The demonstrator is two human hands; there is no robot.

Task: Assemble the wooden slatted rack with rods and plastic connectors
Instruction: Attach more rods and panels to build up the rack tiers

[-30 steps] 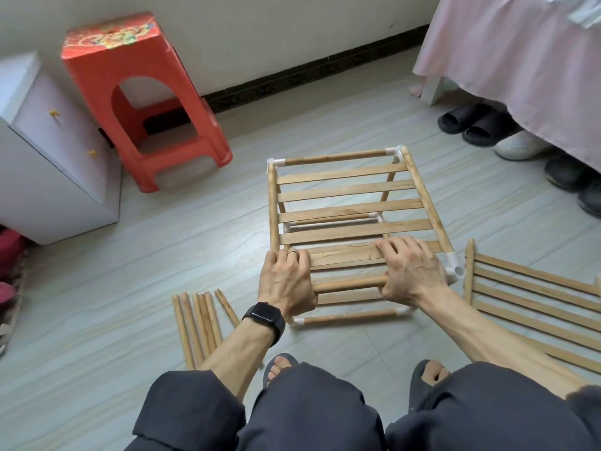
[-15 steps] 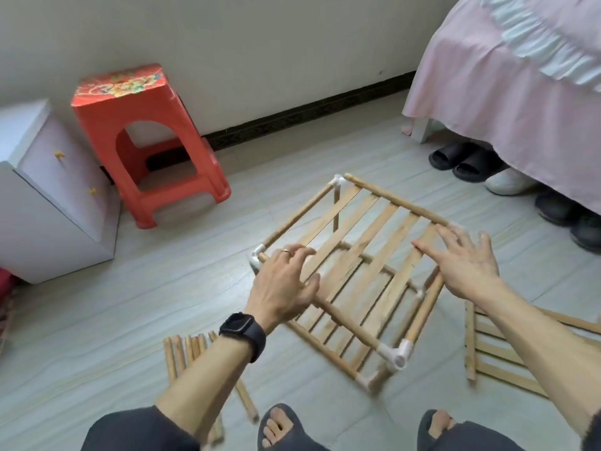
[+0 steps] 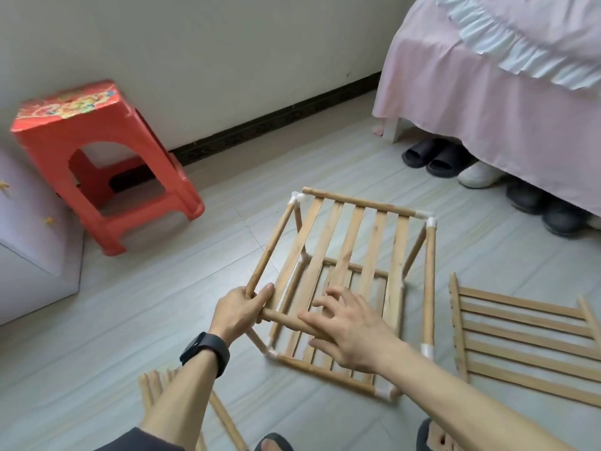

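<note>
Rack (image 3: 374, 249) of pale slats (image 3: 348, 249), rods (image 3: 270, 252) and white corner connectors (image 3: 431, 221) stood on the floor (image 3: 162, 304); left hand (image 3: 240, 309) gripped its near corner, right hand (image 3: 351, 330) lay spread-fingered on the near rod (image 3: 286, 320).

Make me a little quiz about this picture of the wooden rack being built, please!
1. True or false: the left hand grips a corner of the rack.
2. What lies to the right of the rack? A) a spare slatted panel B) a hammer C) a ball
3. Fill the gap: the plastic stool is coloured ____.

Key: 1 true; 2 A; 3 red.
</note>
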